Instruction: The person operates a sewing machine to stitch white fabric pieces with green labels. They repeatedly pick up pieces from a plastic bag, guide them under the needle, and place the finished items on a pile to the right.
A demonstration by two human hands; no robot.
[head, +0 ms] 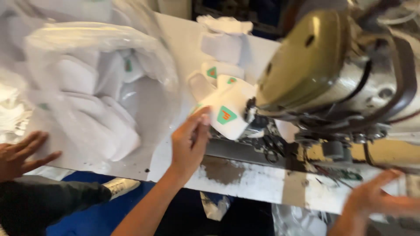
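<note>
- Two hands belong to the person wearing the camera. The left hand (189,139) is raised mid-scene, and the right hand (377,197) is low at the near right.
- Its fingers extended and close together, the left hand has its fingertips (202,117) against the left edge of a white padded fabric piece with a green triangular label (228,114). Motion blur hides whether the thumb pinches the piece or the fingers only press on it, so I cannot tell.
- That piece lies just to the right of the left hand and slightly farther away. It sits under the front of the olive-green metal sewing machine head (306,65).
- As far as the blur allows, the piece's long axis runs near to far, tilted a little to the right at the far end.
- The left hand is much the nearer of the two to the piece. The right hand is well apart from it, with the machine's body in between. That hand is spread open, blurred, and holds nothing.
- More white fabric pieces (224,43) are heaped farther back on the white tabletop (181,43).
- A clear plastic bag stuffed with white pieces (87,83) fills the left of the scene.
- A third hand (19,155), with a dark sleeve below it, rests flat and open on the tabletop's near edge at the far left. It appears to belong to someone else.
</note>
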